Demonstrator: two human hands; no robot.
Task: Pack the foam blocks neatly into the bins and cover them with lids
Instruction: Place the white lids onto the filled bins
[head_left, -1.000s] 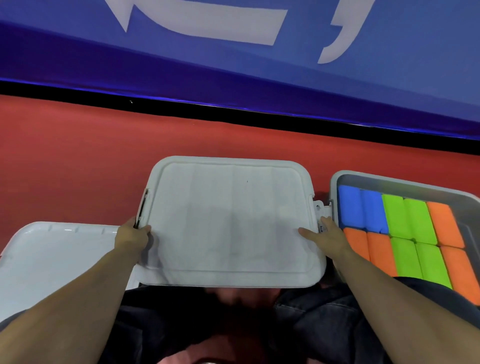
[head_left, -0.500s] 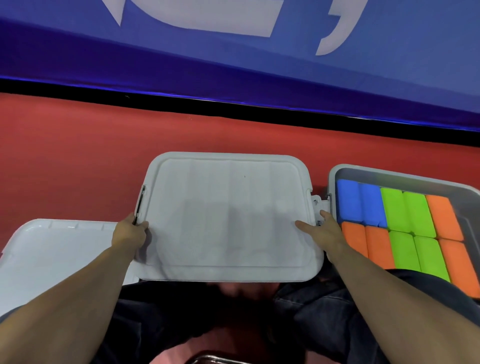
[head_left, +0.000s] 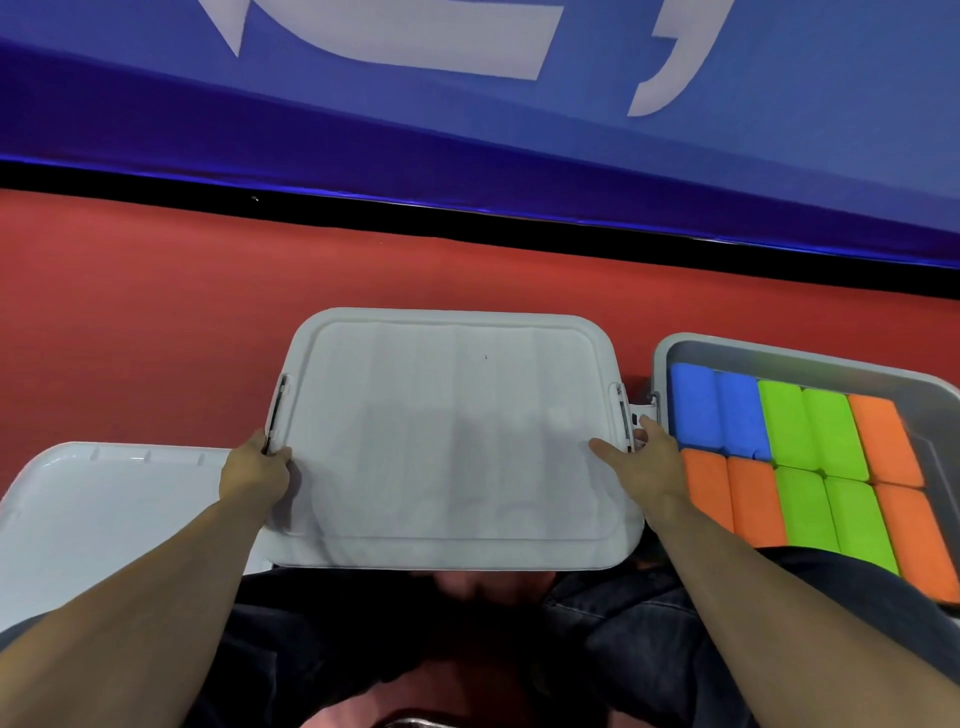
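A grey lid (head_left: 447, 441) sits in the centre of view, flat side up, on the red counter (head_left: 156, 338); whether a bin lies under it can't be told. The left hand (head_left: 254, 470) grips the lid's left edge just below the left latch (head_left: 278, 410), fingers curled round the rim. The right hand (head_left: 644, 462) is at the lid's right edge by the right latch (head_left: 626, 421) — index finger laid straight on the lid top, the other fingers round the edge near the clip.

Just beside it to the right stands an open grey bin (head_left: 675, 353), no lid on, packed w/ foam blocks (head_left: 810, 467) in two rows: blue, green, orange at the back; orange, green, orange at the front, all tight together.

A second lid (head_left: 104, 499) lies at the left, partly under the centre lid's corner. Behind the counter — a blue banner (head_left: 467, 130) w/ white lettering.
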